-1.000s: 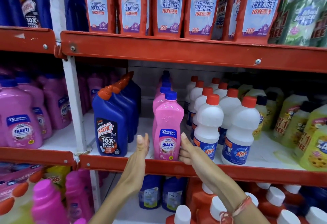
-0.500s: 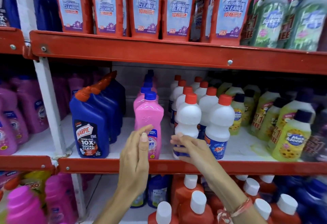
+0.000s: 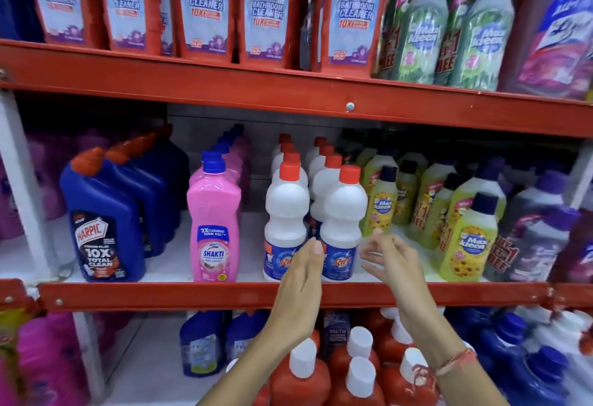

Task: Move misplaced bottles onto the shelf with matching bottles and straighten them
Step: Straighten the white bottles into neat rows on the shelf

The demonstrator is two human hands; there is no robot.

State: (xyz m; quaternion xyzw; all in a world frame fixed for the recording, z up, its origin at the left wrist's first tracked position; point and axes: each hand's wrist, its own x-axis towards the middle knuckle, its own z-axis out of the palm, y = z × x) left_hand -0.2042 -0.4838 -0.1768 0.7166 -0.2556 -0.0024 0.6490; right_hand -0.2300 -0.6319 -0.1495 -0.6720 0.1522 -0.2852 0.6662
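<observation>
On the middle shelf (image 3: 160, 296) two rows of white Rin bottles with red caps stand side by side. The front right white bottle (image 3: 341, 213) stands between my two hands. My left hand (image 3: 303, 272) is open at its left side, in front of the front left white bottle (image 3: 284, 213). My right hand (image 3: 390, 261) is open with spread fingers just right of it, not clearly touching. A pink Shakti bottle (image 3: 214, 219) heads its row to the left, and a blue Harpic bottle (image 3: 99, 222) heads a row further left.
Yellow-green Max Kleen bottles (image 3: 467, 238) and purple bottles (image 3: 532, 238) fill the shelf's right part. Red Harpic Bathroom Cleaner pouches (image 3: 266, 11) stand on the top shelf. Below are red bottles with white caps (image 3: 353, 383) and blue bottles (image 3: 202, 344). A white upright (image 3: 22, 187) divides the bays.
Both hands have shifted right, from either side of the pink Shakti bottle to either side of the front right white Rin bottle. The view has swung right with them.
</observation>
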